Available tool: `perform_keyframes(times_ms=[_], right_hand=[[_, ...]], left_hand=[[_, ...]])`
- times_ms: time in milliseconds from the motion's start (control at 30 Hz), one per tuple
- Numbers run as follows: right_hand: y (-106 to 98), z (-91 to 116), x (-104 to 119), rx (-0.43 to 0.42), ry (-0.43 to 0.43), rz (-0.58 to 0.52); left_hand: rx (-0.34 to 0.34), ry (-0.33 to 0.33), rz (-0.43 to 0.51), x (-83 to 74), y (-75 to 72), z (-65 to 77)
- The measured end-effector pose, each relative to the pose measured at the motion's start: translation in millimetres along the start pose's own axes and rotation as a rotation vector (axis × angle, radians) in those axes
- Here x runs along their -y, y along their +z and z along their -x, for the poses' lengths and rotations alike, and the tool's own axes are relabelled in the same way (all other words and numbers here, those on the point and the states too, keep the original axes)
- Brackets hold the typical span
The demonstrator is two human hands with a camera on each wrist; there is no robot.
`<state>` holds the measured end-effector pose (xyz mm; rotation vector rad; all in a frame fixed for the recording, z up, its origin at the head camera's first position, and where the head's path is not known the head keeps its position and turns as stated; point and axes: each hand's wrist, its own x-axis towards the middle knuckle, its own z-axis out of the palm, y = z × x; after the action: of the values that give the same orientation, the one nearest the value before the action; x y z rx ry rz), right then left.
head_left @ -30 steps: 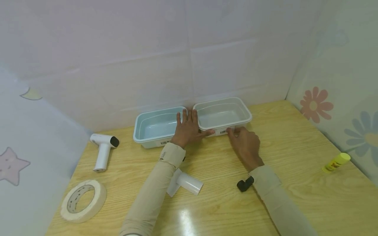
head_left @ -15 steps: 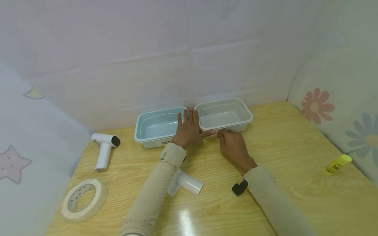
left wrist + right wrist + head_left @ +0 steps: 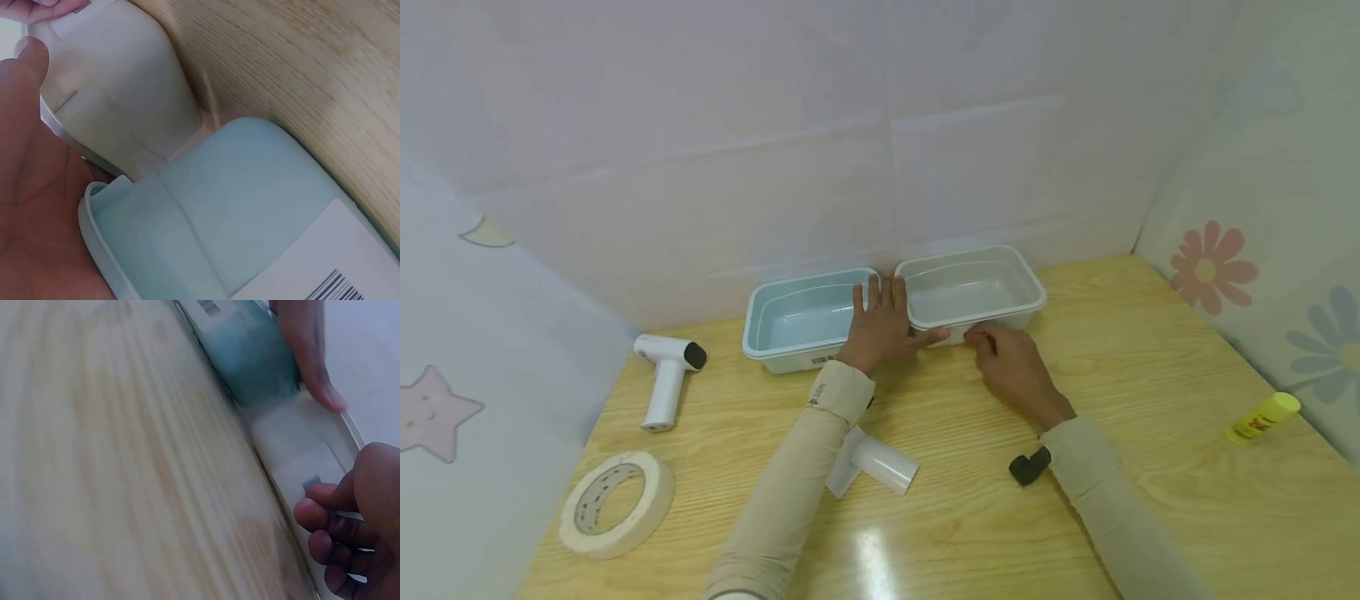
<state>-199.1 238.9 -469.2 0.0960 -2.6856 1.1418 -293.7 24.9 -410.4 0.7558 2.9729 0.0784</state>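
Observation:
A light blue plastic tub (image 3: 790,362) and a whitish one (image 3: 1018,320) stand side by side against the back wall. Across their neighbouring ends lies my left hand (image 3: 876,333), fingers straight and spread, thumb along the whitish tub's front rim. My right hand (image 3: 1011,362) has its fingers curled at that tub's front wall. In the right wrist view, its thumb and forefinger touch a white barcode label (image 3: 294,472); whether they pinch its edge cannot be told. A similar label (image 3: 331,256) shows on the blue tub in the left wrist view.
A white pistol-shaped device (image 3: 666,387) lies at left, behind a masking tape roll (image 3: 655,508). Under my left forearm is a white tube-shaped piece (image 3: 886,463) with a flat end. A yellow glue stick (image 3: 1264,418) lies near the right edge.
My right hand slid left along the whitish tub's front, then back a little to the right. The left hand has stayed in place across the tubs.

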Motion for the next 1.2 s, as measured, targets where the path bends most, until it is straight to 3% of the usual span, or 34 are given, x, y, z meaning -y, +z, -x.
perform_keyframes(times_ms=[200,467,767,1200], right_hand=[[-24.8,3.0,-22.5,-0.019,0.124,0.012],[-53.6,6.2,-36.8,-0.021,0.191,0.055],[-96.5,7.4,-40.8,0.074,0.117,0.093],[-145.0,16.8,-31.1,0.122,0.001,0.124]], left_hand=[[0.001,-0.001,0.008,-0.6,-0.7,0.1],[0.010,0.010,-0.004,1.1,0.1,-2.8],[-0.009,0.020,0.021,-2.2,-5.3,5.9],[-0.032,0.039,0.014,-4.2,-9.9,10.8]])
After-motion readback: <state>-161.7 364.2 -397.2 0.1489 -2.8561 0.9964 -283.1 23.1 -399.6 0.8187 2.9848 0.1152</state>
